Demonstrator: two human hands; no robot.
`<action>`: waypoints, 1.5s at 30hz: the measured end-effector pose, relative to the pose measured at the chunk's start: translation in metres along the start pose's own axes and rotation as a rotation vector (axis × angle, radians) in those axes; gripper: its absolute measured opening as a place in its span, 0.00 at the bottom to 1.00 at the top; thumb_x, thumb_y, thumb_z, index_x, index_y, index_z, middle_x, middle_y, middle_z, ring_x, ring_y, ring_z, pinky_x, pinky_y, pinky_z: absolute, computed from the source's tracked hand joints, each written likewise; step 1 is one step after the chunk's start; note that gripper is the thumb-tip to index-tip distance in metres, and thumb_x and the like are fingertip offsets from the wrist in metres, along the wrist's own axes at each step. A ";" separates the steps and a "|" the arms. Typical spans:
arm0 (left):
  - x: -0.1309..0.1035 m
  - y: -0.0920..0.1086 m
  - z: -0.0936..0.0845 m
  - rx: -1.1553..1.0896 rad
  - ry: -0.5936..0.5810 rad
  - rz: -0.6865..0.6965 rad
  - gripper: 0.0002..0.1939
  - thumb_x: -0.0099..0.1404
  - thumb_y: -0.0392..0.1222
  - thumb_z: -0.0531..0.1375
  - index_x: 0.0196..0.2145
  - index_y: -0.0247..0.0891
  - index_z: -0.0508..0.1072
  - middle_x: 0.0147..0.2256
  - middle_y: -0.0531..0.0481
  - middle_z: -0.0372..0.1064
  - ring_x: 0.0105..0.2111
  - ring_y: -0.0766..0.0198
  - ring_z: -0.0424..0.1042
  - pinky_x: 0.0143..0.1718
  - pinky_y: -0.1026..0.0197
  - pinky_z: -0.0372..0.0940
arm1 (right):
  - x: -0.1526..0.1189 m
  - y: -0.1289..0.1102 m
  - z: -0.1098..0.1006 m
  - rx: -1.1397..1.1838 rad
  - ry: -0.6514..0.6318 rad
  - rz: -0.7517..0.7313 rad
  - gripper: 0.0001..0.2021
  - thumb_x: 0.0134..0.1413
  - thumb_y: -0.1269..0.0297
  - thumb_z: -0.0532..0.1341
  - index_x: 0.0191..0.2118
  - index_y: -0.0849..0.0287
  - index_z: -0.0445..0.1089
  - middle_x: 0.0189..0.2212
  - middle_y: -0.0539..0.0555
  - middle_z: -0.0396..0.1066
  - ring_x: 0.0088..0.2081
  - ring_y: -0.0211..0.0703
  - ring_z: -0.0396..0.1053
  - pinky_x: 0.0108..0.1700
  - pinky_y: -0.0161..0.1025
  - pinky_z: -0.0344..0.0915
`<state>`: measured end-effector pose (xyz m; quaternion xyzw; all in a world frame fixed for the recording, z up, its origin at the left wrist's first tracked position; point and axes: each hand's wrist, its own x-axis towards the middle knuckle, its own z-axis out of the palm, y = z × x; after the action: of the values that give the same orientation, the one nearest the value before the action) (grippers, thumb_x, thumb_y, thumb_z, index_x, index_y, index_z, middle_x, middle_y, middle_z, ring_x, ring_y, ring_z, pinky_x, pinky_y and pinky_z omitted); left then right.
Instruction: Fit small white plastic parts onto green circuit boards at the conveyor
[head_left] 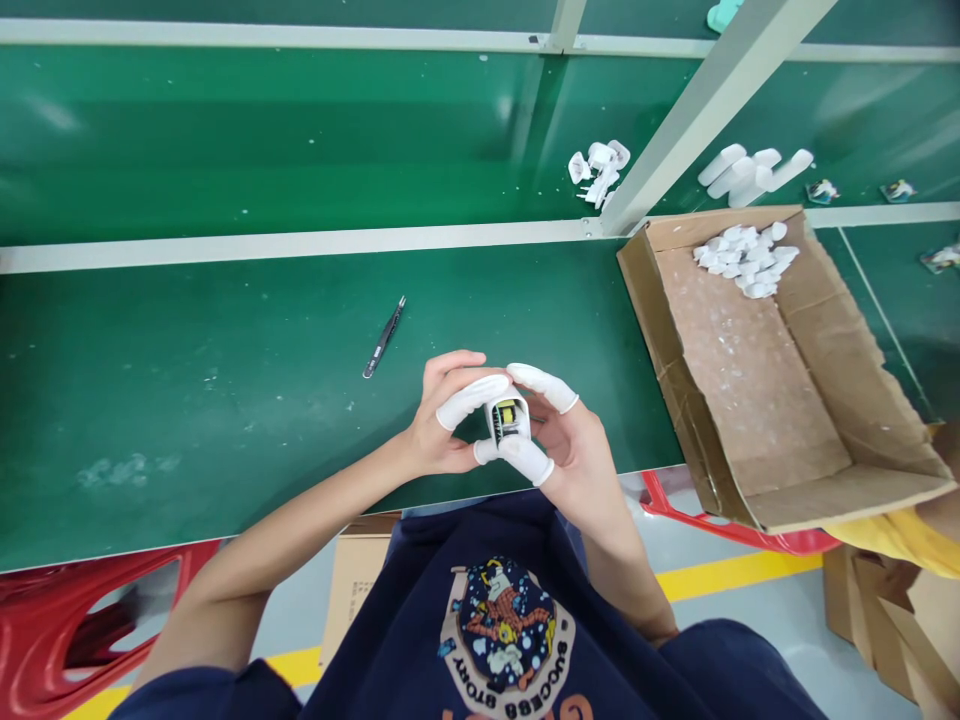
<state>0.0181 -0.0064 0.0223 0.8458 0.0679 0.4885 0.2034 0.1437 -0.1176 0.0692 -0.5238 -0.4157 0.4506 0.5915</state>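
A small white housing (491,410) is held between both hands near the table's front edge, its open end showing a yellow component and dark parts inside. My left hand (450,415) is closed on its left side, with white finger covers on thumb and index finger. On the other side my right hand (566,440) grips it too, thumb at the lower rim and index finger over the top, both in white covers. Black tweezers (384,338) lie on the green table (225,400), up and to the left of the hands.
An open cardboard box (757,400) with small white pieces (746,260) stands at the right. Behind the metal rail (300,243) are white parts (600,172), longer white housings (750,175) and small circuit boards (823,191). A slanted post (705,110) rises beside the box.
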 end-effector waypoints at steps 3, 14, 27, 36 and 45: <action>0.000 0.001 0.000 0.004 0.006 -0.002 0.29 0.64 0.56 0.57 0.58 0.37 0.61 0.43 0.41 0.71 0.50 0.54 0.65 0.49 0.49 0.64 | 0.001 0.002 0.001 0.013 0.015 -0.007 0.25 0.50 0.67 0.67 0.55 0.50 0.65 0.51 0.54 0.71 0.49 0.46 0.72 0.48 0.43 0.73; 0.000 -0.002 0.002 0.029 0.004 -0.067 0.32 0.60 0.57 0.61 0.57 0.40 0.62 0.43 0.42 0.71 0.49 0.53 0.66 0.48 0.48 0.66 | 0.004 0.000 -0.013 0.043 -0.050 0.001 0.17 0.58 0.66 0.61 0.54 0.50 0.68 0.54 0.52 0.70 0.54 0.47 0.69 0.54 0.45 0.71; -0.008 -0.002 0.009 -0.043 -0.035 0.005 0.31 0.63 0.51 0.61 0.59 0.37 0.59 0.44 0.40 0.71 0.45 0.57 0.72 0.41 0.55 0.70 | 0.004 0.006 -0.021 -0.126 0.014 -0.002 0.13 0.53 0.71 0.61 0.45 0.57 0.70 0.47 0.54 0.75 0.46 0.45 0.75 0.48 0.42 0.74; -0.017 -0.002 0.014 -0.019 -0.061 0.005 0.31 0.64 0.51 0.60 0.60 0.37 0.57 0.44 0.40 0.71 0.46 0.56 0.72 0.42 0.54 0.71 | 0.002 -0.003 -0.024 -0.524 0.094 -0.111 0.12 0.53 0.72 0.60 0.43 0.57 0.75 0.37 0.51 0.79 0.35 0.43 0.78 0.38 0.37 0.78; -0.012 -0.003 0.011 -0.172 -0.032 -0.089 0.35 0.60 0.51 0.64 0.60 0.37 0.58 0.48 0.38 0.69 0.48 0.55 0.72 0.45 0.54 0.71 | -0.002 -0.007 -0.033 -0.375 0.049 -0.117 0.13 0.57 0.69 0.62 0.48 0.53 0.74 0.41 0.52 0.78 0.41 0.47 0.77 0.44 0.44 0.76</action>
<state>0.0211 -0.0108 0.0068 0.8290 0.0602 0.4695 0.2978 0.1761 -0.1282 0.0724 -0.6105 -0.5076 0.3175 0.5185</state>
